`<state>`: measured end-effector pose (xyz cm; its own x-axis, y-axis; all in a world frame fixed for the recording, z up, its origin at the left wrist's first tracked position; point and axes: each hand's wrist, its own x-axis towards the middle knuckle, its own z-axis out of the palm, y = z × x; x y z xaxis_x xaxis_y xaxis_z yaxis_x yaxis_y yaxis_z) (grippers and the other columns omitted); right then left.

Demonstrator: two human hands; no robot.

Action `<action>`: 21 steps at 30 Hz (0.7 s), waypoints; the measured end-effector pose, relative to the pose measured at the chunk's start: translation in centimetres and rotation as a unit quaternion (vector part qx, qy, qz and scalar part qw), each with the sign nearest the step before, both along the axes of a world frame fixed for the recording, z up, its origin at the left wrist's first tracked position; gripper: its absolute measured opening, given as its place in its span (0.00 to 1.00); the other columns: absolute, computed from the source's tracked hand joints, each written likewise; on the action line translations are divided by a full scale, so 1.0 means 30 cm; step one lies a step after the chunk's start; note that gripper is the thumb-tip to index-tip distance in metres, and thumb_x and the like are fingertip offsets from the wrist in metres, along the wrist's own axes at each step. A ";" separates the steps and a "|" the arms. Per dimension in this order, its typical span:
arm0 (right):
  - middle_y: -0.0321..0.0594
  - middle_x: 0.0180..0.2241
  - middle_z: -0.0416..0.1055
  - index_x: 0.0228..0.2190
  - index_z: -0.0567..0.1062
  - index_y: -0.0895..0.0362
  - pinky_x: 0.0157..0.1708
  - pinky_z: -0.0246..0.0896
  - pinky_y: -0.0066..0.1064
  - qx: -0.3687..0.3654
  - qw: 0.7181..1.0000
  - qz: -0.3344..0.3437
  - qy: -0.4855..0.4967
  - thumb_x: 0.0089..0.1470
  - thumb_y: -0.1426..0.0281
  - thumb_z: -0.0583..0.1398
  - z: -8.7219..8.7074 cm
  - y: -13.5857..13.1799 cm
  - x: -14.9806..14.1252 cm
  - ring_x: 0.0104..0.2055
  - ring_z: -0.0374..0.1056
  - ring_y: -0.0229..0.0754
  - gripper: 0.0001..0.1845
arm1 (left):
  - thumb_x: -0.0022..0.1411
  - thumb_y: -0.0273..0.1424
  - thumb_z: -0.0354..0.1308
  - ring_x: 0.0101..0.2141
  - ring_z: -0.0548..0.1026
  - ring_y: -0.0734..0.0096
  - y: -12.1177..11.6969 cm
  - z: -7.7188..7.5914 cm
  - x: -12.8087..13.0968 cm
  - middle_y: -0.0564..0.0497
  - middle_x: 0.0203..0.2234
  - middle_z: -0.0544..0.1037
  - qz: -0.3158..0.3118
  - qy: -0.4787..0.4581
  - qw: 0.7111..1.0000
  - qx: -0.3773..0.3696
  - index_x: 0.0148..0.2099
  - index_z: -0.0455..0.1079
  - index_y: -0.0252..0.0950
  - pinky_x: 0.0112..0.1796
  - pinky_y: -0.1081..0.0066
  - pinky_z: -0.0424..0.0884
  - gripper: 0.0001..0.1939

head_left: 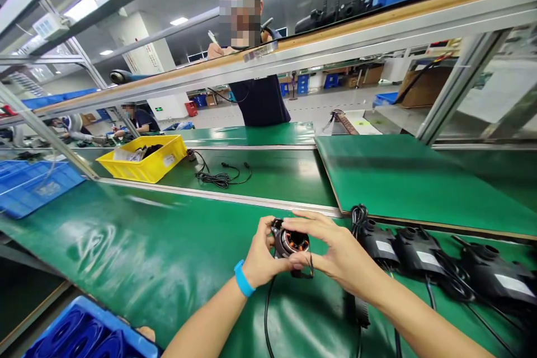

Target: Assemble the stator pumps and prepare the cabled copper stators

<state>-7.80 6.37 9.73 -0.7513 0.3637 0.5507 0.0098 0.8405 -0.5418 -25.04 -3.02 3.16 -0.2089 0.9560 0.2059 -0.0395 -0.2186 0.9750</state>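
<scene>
Green-covered surface [138, 246] beneath a metal-framed shelf. Both hands, left [259, 260] and right [335, 243], hold a round dark motor part with copper-coloured windings [295, 240], fingers curled around its sides, above the surface. Right: a row of black plastic housings with white labels [428, 254]. Beyond, left: a yellow plastic bin [145, 163], beside coiled black cables [220, 179].

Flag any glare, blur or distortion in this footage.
Head view: ceiling light glares off the green mat; the wide lens appears to slant and stretch the shelf; pixelation masks the standing person's head; the right-edge black housing looks soft; the motor part is reasonably clear.
</scene>
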 end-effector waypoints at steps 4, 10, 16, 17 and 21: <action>0.44 0.52 0.71 0.55 0.72 0.51 0.55 0.62 0.53 0.141 0.988 -0.046 0.035 0.65 0.57 0.57 -0.074 -0.021 -0.017 0.57 0.64 0.53 0.20 | 0.41 0.32 0.78 0.41 0.75 0.64 0.011 -0.039 0.005 0.46 0.48 0.71 -0.026 -0.039 0.999 0.007 0.56 0.56 0.42 0.43 0.66 0.72 0.45; 0.51 0.59 0.62 0.58 0.66 0.58 0.55 0.65 0.49 0.238 0.967 -0.056 0.077 0.66 0.67 0.55 -0.110 -0.032 -0.030 0.64 0.53 0.55 0.22 | 0.37 0.32 0.79 0.44 0.74 0.62 0.030 0.014 -0.017 0.47 0.48 0.70 -0.014 -0.031 0.999 0.020 0.53 0.57 0.42 0.44 0.66 0.72 0.45; 0.46 0.48 0.71 0.44 0.73 0.60 0.59 0.62 0.38 0.285 0.952 -0.094 0.052 0.59 0.59 0.61 -0.136 -0.028 -0.095 0.54 0.63 0.46 0.19 | 0.34 0.38 0.78 0.47 0.74 0.54 0.040 -0.024 -0.091 0.48 0.45 0.73 0.029 0.067 0.997 -0.022 0.51 0.63 0.42 0.47 0.63 0.74 0.41; 0.43 0.48 0.70 0.42 0.74 0.59 0.61 0.59 0.35 0.293 0.950 -0.105 0.003 0.59 0.59 0.60 -0.155 -0.007 -0.100 0.54 0.62 0.44 0.16 | 0.35 0.38 0.78 0.47 0.74 0.54 0.065 -0.066 -0.120 0.48 0.46 0.73 0.035 0.070 0.996 -0.045 0.51 0.63 0.44 0.46 0.63 0.75 0.41; 0.40 0.53 0.67 0.46 0.75 0.57 0.65 0.51 0.31 0.304 0.941 -0.117 -0.091 0.66 0.57 0.53 -0.213 0.042 -0.086 0.57 0.58 0.40 0.20 | 0.28 0.41 0.78 0.42 0.77 0.51 0.172 -0.237 -0.209 0.49 0.44 0.74 0.055 0.094 0.991 -0.073 0.51 0.61 0.46 0.37 0.61 0.79 0.46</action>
